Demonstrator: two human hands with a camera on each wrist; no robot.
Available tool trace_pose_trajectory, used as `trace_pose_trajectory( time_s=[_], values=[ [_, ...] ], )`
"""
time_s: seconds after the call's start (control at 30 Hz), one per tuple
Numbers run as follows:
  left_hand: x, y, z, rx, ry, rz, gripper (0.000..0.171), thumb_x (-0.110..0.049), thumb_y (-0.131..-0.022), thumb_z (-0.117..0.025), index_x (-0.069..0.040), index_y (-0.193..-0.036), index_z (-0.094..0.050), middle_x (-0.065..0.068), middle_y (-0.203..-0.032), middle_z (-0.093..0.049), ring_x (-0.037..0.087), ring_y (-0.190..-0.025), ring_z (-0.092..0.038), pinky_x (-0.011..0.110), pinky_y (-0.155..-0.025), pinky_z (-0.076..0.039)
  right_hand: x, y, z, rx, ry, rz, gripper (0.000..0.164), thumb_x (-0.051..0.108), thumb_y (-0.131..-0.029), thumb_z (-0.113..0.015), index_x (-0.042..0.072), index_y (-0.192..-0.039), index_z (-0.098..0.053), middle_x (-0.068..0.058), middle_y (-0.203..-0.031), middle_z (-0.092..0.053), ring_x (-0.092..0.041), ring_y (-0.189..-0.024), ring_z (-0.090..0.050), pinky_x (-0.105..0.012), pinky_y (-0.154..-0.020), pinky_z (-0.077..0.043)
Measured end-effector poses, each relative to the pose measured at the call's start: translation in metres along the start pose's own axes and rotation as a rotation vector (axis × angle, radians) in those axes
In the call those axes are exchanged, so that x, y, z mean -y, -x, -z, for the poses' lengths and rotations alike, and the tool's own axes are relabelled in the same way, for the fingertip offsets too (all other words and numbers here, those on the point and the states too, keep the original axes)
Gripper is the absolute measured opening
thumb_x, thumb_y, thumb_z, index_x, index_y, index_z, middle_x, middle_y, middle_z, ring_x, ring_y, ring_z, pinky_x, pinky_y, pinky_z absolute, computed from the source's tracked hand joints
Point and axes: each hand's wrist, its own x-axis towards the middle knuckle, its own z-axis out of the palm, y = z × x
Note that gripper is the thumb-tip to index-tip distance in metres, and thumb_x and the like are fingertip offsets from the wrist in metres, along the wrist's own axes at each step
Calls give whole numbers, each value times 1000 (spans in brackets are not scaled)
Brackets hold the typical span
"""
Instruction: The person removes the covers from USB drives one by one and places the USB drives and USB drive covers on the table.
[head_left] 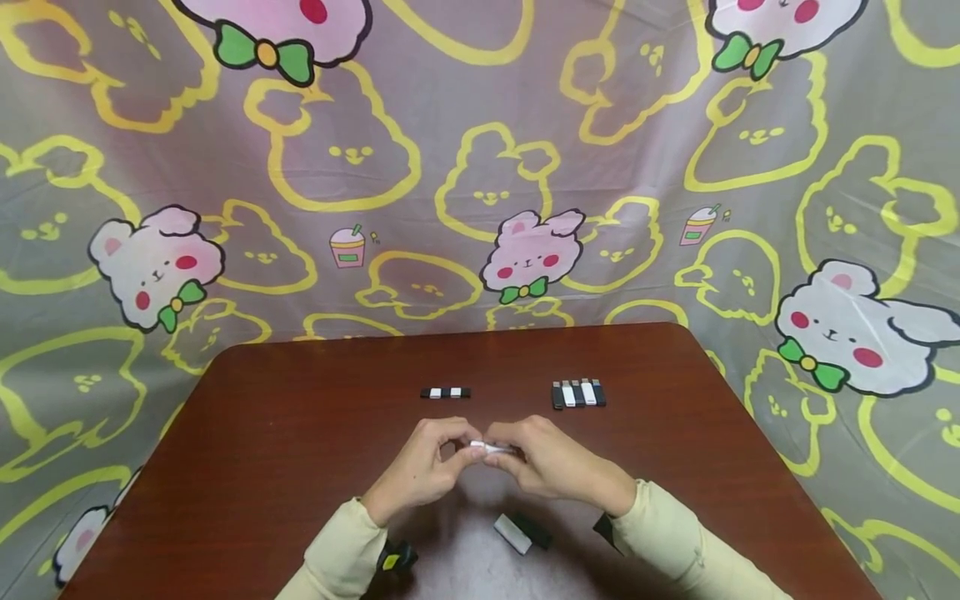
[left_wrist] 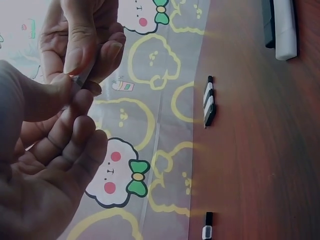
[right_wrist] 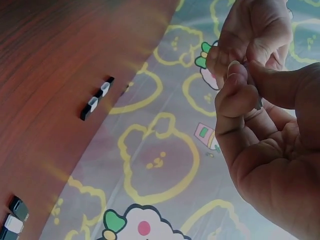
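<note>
Above the middle of the table, both hands meet at a small white USB flash drive (head_left: 497,449). My left hand (head_left: 420,468) pinches its left end between thumb and fingers. The right hand (head_left: 555,465) grips the other end the same way. Fingers cover most of the stick, so I cannot tell whether its cap is on. Beyond the left hand lies a row of small black and white caps (head_left: 446,392). Farther right, several black and white USB flash drives (head_left: 578,394) stand side by side with their metal plugs bare.
Nearer me on the brown table (head_left: 300,417) lie a white stick (head_left: 513,534) and a black stick (head_left: 534,530). A dark object (head_left: 607,529) is partly under the right sleeve. Beside the left sleeve sits a black object with a yellow patch (head_left: 396,557). A patterned curtain (head_left: 420,167) hangs behind.
</note>
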Motion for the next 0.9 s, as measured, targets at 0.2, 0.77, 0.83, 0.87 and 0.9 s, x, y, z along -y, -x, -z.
trace_pose_trajectory(
  time_s=[0.2, 0.77, 0.83, 0.87, 0.9],
  values=[
    [0, 0, 0, -43, 2, -48, 9, -13, -94, -72, -16, -86, -73, -2, -76, -67, 1, -71, -55, 21, -60, -47, 2, -3, 2, -6, 12, 21, 8, 16, -100, -65, 17, -92, -64, 12, -69, -47, 5, -59, -40, -11, -55, -35],
    [-1, 1, 26, -116, -84, 14, 12, -26, -94, -74, -24, -105, -78, -8, -96, -75, 2, -83, -65, 24, -69, -55, -5, 11, 26, -12, -5, -113, 44, 24, -103, -60, 23, -147, -53, 8, -75, -50, 4, -51, -33, -17, -56, -42],
    [-1, 1, 22, -106, -78, 12, 10, -25, -92, -76, -25, -102, -77, -9, -93, -74, 2, -81, -65, 25, -67, -56, -4, 10, 25, -26, -18, -111, 38, 24, -102, -61, 20, -140, -59, 7, -78, -57, 4, -53, -37, -18, -56, -43],
    [0, 2, 21, -105, -77, 13, 10, -25, -91, -76, -26, -101, -77, -10, -91, -74, 2, -80, -64, 25, -66, -55, -4, 10, 24, -35, -21, -107, 33, 24, -102, -62, 18, -135, -62, 6, -80, -60, 4, -55, -41, -18, -57, -45],
    [0, 3, 19, -106, -74, 16, 10, -24, -90, -77, -26, -100, -76, -10, -90, -73, 2, -79, -63, 25, -65, -55, -4, 10, 24, -44, -20, -103, 29, 23, -101, -64, 17, -129, -64, 6, -82, -63, 3, -57, -44, -19, -58, -46]
  ],
)
